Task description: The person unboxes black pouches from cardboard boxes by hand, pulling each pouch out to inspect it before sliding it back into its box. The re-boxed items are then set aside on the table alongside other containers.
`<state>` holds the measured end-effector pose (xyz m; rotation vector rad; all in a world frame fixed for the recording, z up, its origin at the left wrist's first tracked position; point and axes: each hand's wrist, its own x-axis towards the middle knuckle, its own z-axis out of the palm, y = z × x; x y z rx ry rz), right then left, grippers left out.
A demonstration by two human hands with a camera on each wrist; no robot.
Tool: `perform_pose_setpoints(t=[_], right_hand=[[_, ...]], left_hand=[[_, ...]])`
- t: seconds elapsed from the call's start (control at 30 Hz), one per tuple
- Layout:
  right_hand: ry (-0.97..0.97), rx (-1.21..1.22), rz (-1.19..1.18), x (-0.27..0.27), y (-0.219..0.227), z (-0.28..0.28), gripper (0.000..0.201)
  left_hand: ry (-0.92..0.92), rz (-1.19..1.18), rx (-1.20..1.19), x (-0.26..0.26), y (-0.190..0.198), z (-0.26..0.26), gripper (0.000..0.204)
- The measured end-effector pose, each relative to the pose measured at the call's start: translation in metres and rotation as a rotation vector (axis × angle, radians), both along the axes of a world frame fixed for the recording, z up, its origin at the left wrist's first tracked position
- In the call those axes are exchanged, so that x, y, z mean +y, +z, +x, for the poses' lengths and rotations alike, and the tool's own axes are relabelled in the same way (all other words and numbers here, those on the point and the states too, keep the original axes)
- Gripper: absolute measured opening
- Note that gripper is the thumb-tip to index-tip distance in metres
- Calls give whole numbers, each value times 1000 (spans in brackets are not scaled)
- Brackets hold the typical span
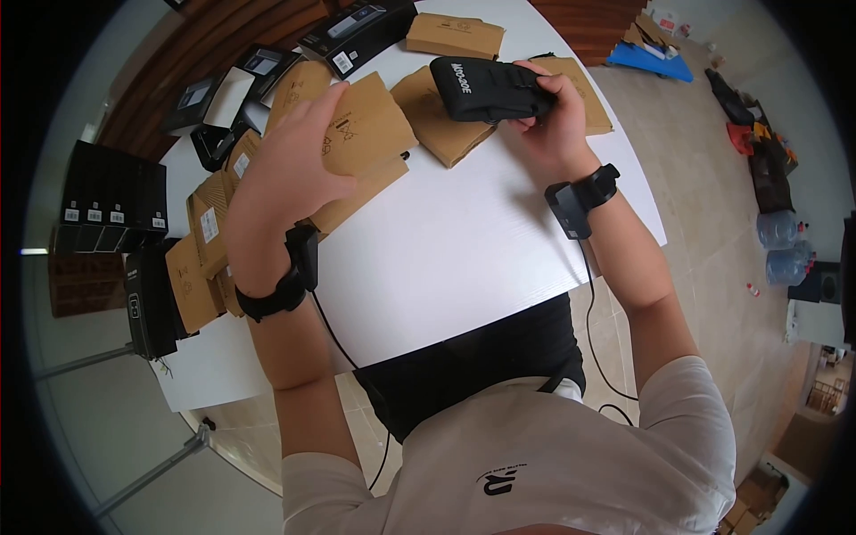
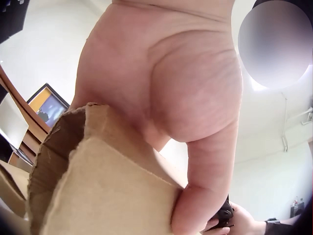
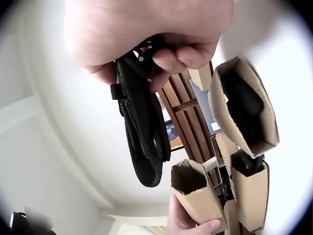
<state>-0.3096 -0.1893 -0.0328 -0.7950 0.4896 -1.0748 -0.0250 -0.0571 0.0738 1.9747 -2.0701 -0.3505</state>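
Observation:
In the head view my left hand (image 1: 285, 169) grips a brown cardboard box (image 1: 367, 116) over the left part of the white table. The right wrist view shows this box's open end (image 3: 188, 178), with a dark hollow inside. My right hand (image 1: 563, 125) holds a black fabric pouch (image 1: 481, 91) with white lettering, raised above the table's right side. In the right wrist view, the pouch (image 3: 142, 127) hangs from curled fingers, its straps and webbing showing. A gap separates the pouch from the box in the left hand.
Other cardboard boxes (image 1: 455, 36) lie around the white table (image 1: 428, 250). Black contents show in one open box (image 3: 244, 107). Printed black boxes (image 1: 357, 36) sit at the back, more (image 1: 111, 196) at far left. A cable (image 1: 588, 294) hangs from the right wrist camera.

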Motion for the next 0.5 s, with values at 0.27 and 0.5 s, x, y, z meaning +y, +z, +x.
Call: perform_pose_setpoints(t=[0.27,0.5], right_hand=[[22,-13,2,0,-3,1,34],[-39,81,-5,5,1,5,33]], left_hand=[[-49,0,7,2,-3,0,92],[-92,17,117,1,-2,-12,93]])
